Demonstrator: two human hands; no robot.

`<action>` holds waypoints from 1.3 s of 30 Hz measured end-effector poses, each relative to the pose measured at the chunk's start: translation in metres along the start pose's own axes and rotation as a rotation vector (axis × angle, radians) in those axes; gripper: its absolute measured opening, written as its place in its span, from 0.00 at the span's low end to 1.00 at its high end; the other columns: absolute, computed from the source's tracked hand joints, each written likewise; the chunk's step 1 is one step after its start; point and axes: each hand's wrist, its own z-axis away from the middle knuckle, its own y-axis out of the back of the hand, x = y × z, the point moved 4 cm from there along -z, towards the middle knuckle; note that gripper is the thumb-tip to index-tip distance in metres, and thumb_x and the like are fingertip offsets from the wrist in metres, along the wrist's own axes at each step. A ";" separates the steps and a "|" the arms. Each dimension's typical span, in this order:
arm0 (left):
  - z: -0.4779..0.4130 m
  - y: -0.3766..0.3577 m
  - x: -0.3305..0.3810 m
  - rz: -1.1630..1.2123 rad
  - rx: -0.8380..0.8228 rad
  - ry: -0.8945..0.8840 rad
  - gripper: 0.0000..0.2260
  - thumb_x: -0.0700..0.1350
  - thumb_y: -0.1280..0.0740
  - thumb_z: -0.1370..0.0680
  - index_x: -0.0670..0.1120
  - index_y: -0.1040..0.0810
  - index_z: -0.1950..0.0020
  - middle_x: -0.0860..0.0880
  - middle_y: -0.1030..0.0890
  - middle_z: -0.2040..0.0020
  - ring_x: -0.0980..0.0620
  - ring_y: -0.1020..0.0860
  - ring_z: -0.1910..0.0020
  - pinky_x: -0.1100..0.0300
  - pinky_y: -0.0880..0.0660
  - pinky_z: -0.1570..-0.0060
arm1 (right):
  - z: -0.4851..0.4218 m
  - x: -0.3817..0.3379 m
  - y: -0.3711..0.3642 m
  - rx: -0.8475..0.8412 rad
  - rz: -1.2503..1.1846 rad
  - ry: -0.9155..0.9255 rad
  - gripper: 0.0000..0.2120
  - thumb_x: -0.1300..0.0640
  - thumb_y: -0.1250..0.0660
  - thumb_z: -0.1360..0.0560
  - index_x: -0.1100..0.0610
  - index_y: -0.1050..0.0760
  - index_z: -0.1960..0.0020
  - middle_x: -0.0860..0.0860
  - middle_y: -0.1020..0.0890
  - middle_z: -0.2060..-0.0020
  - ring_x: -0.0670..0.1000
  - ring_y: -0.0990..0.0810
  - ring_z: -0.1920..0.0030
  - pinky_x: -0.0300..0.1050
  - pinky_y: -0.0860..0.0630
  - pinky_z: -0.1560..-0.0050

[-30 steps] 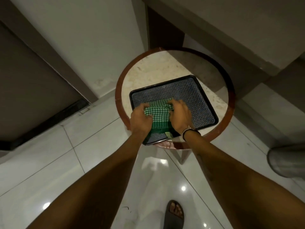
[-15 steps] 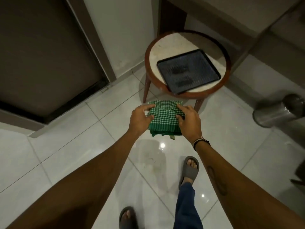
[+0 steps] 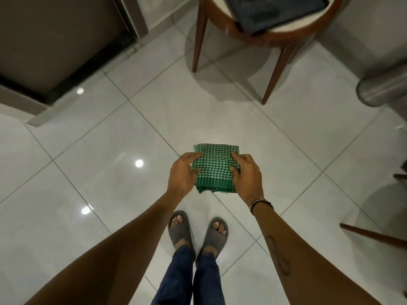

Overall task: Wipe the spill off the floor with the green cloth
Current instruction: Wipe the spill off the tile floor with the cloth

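Above the glossy white tiled floor (image 3: 110, 194), both hands hold a folded green checked cloth (image 3: 214, 167).
Left hand (image 3: 182, 172) and right hand (image 3: 246, 172) pinch its side edges, fingers curled closed.

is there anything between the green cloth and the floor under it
Nothing visible. Both hands, left hand and right hand, hold the folded green cloth above bare floor tile. No spill shows clearly.
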 end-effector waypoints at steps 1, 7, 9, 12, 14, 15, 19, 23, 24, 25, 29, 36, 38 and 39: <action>0.003 -0.011 -0.018 -0.029 -0.006 0.006 0.24 0.33 0.28 0.17 0.47 0.20 0.21 0.45 0.20 0.22 0.42 0.19 0.26 0.44 0.21 0.23 | 0.005 0.013 -0.017 -0.019 -0.002 -0.010 0.27 0.68 0.33 0.15 0.59 0.28 0.17 0.58 0.21 0.31 0.60 0.18 0.33 0.51 0.21 0.26; 0.005 -0.082 -0.130 -0.159 -0.076 0.107 0.24 0.36 0.30 0.17 0.49 0.21 0.21 0.48 0.20 0.22 0.46 0.20 0.25 0.74 0.27 0.36 | 0.030 0.091 -0.118 -0.143 0.015 -0.092 0.28 0.68 0.34 0.15 0.59 0.30 0.16 0.56 0.24 0.28 0.58 0.19 0.31 0.49 0.20 0.25; -0.004 -0.103 -0.163 -0.172 -0.115 0.138 0.23 0.36 0.31 0.16 0.49 0.21 0.21 0.48 0.20 0.22 0.46 0.21 0.25 0.78 0.28 0.41 | 0.026 0.115 -0.147 -0.189 0.045 -0.109 0.28 0.67 0.34 0.15 0.58 0.30 0.16 0.55 0.24 0.27 0.58 0.20 0.30 0.49 0.21 0.24; -0.027 -0.130 -0.193 -0.196 -0.164 0.100 0.23 0.34 0.31 0.17 0.46 0.21 0.22 0.45 0.20 0.23 0.42 0.21 0.25 0.55 0.20 0.29 | 0.007 0.147 -0.182 -0.235 0.078 -0.115 0.27 0.66 0.35 0.14 0.58 0.30 0.16 0.55 0.25 0.25 0.57 0.20 0.29 0.49 0.21 0.24; -0.049 -0.146 -0.208 -0.202 -0.156 0.073 0.23 0.34 0.32 0.17 0.44 0.22 0.22 0.43 0.20 0.24 0.41 0.21 0.25 0.54 0.19 0.30 | -0.012 0.166 -0.202 -0.233 0.105 -0.114 0.27 0.68 0.36 0.14 0.59 0.30 0.16 0.56 0.25 0.25 0.59 0.20 0.30 0.52 0.20 0.26; -0.061 -0.155 -0.214 -0.210 -0.150 0.054 0.22 0.34 0.33 0.16 0.44 0.22 0.21 0.43 0.21 0.24 0.41 0.21 0.25 0.55 0.20 0.31 | -0.023 0.178 -0.211 -0.220 0.125 -0.117 0.28 0.69 0.36 0.15 0.59 0.30 0.16 0.57 0.25 0.26 0.60 0.20 0.31 0.54 0.19 0.27; -0.109 -0.202 -0.251 -0.280 -0.173 -0.051 0.22 0.37 0.36 0.14 0.41 0.25 0.19 0.40 0.23 0.21 0.39 0.22 0.24 0.58 0.22 0.31 | -0.064 0.226 -0.258 -0.179 0.287 -0.097 0.34 0.71 0.31 0.20 0.58 0.32 0.16 0.59 0.27 0.25 0.63 0.22 0.32 0.60 0.16 0.34; -0.145 -0.253 -0.315 -0.541 -0.258 -0.116 0.27 0.48 0.35 0.12 0.50 0.34 0.12 0.41 0.35 0.11 0.37 0.35 0.13 0.44 0.32 0.16 | -0.085 0.278 -0.318 -0.235 0.491 -0.147 0.41 0.55 0.31 0.15 0.57 0.50 0.10 0.65 0.48 0.12 0.71 0.43 0.13 0.66 0.35 0.15; -0.151 -0.261 -0.333 -0.637 -0.240 -0.116 0.29 0.52 0.38 0.11 0.51 0.40 0.10 0.42 0.41 0.09 0.38 0.43 0.09 0.43 0.39 0.11 | -0.089 0.286 -0.334 -0.230 0.515 -0.110 0.43 0.51 0.33 0.14 0.58 0.54 0.10 0.65 0.54 0.11 0.70 0.52 0.11 0.67 0.44 0.11; -0.156 -0.266 -0.349 -0.704 -0.200 -0.121 0.30 0.54 0.41 0.10 0.51 0.45 0.09 0.43 0.47 0.07 0.40 0.49 0.07 0.42 0.45 0.09 | -0.093 0.291 -0.350 -0.206 0.534 -0.038 0.41 0.48 0.37 0.13 0.59 0.56 0.09 0.64 0.57 0.10 0.67 0.57 0.10 0.67 0.51 0.10; -0.179 -0.274 -0.395 -0.772 -0.003 -0.179 0.33 0.58 0.51 0.10 0.47 0.56 0.08 0.43 0.59 0.07 0.43 0.60 0.08 0.42 0.55 0.08 | -0.125 0.302 -0.405 -0.116 0.548 0.137 0.39 0.40 0.53 0.11 0.61 0.60 0.10 0.61 0.59 0.10 0.62 0.60 0.09 0.64 0.55 0.09; -0.208 -0.281 -0.438 -0.833 0.177 -0.294 0.38 0.66 0.52 0.11 0.45 0.58 0.08 0.44 0.57 0.07 0.45 0.58 0.07 0.44 0.56 0.08 | -0.134 0.339 -0.435 0.068 0.582 0.215 0.37 0.39 0.57 0.10 0.60 0.54 0.09 0.59 0.52 0.09 0.60 0.53 0.09 0.62 0.51 0.09; -0.210 -0.281 -0.442 -0.818 0.216 -0.341 0.39 0.65 0.49 0.12 0.44 0.54 0.08 0.43 0.54 0.07 0.43 0.55 0.07 0.42 0.52 0.08 | -0.133 0.352 -0.422 0.070 0.592 0.200 0.37 0.39 0.55 0.11 0.59 0.56 0.09 0.58 0.53 0.09 0.59 0.54 0.09 0.63 0.49 0.09; -0.211 -0.282 -0.444 -0.815 0.237 -0.361 0.39 0.65 0.49 0.12 0.44 0.53 0.08 0.43 0.53 0.07 0.43 0.54 0.07 0.41 0.51 0.08 | -0.140 0.356 -0.414 0.092 0.581 0.144 0.37 0.39 0.54 0.11 0.59 0.56 0.09 0.58 0.53 0.09 0.59 0.54 0.09 0.64 0.49 0.09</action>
